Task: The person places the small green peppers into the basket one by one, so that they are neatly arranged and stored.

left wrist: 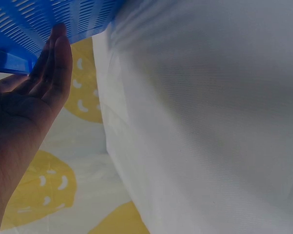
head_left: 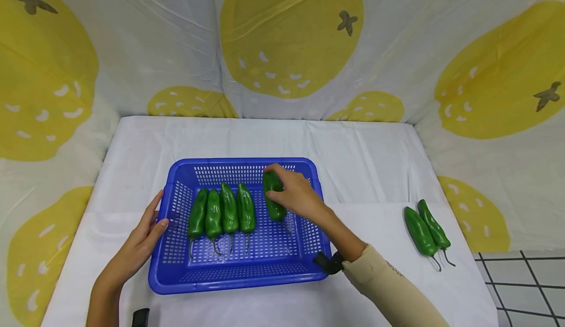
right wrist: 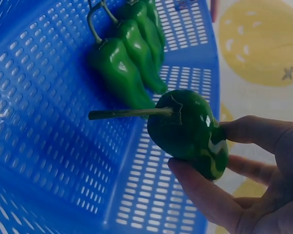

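My right hand [head_left: 297, 192] holds a green pepper [head_left: 274, 197] between thumb and fingers, over the right part of a blue plastic basket [head_left: 238, 286]. In the right wrist view this pepper [right wrist: 183, 129] has its stem end toward the camera, the stem pointing left. A row of several green peppers [head_left: 229, 209] lies side by side in the basket, stems toward me. At the basket's left side is my left hand [head_left: 137, 246], its thumb at the rim. The left wrist view shows the left hand's fingers [left wrist: 51, 68] stretched out along the slotted outer wall.
Two more green peppers [head_left: 420, 231] lie on the white cloth to the right of the basket. Behind the table [head_left: 265, 138] hangs a curtain [head_left: 397, 37] with a yellow fruit print, which also covers both sides. A black object [head_left: 140, 317] shows at the bottom edge.
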Demonstrator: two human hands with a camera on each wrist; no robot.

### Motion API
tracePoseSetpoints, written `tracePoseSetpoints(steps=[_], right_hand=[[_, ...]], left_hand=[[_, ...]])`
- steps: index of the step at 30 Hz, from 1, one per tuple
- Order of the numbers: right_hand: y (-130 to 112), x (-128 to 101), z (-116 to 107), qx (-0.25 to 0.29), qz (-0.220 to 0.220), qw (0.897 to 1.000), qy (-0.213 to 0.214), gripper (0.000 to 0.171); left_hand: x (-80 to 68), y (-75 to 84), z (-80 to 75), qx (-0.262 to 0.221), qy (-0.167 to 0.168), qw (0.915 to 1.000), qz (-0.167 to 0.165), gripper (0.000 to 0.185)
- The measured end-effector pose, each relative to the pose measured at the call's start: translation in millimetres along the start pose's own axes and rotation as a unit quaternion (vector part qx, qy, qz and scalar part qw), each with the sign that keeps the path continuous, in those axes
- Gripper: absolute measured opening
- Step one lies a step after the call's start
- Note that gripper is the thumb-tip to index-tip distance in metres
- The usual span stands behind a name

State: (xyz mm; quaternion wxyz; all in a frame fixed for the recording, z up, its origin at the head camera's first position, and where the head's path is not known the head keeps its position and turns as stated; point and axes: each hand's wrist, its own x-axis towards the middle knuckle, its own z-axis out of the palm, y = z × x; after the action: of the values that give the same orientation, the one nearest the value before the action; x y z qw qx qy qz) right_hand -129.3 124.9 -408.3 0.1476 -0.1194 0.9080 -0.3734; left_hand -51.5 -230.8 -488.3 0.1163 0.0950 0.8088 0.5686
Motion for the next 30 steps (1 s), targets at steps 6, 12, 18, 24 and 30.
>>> tracePoseSetpoints(steps=[6,12,18,24,30], right_hand=[[1.0,7.3,9.0,-0.013,0.017,1.000,-0.012,0.051],[2.6,14.9,15.6,-0.023,0.022,0.999,-0.031,0.052],[4.8,21.2,24.3,-0.023,0.023,0.997,-0.065,0.051],[5.6,23.5,34.9,-0.045,0.032,0.994,-0.092,0.052],[4.5,26.0,43.0,-0.055,0.033,0.993,-0.100,0.052]], left_hand=[[0.2,-0.2,-0.2,0.004,-0.003,1.0000,0.000,0.067],[0.0,1.0,-0.5,0.006,-0.006,1.0000,-0.003,0.067],[-1.0,0.8,-0.5,0.011,-0.005,0.9999,-0.002,0.066],[-0.4,0.6,-0.4,0.007,-0.004,1.0000,0.001,0.067],[-0.3,-0.1,-0.2,0.004,-0.003,1.0000,0.001,0.067]])
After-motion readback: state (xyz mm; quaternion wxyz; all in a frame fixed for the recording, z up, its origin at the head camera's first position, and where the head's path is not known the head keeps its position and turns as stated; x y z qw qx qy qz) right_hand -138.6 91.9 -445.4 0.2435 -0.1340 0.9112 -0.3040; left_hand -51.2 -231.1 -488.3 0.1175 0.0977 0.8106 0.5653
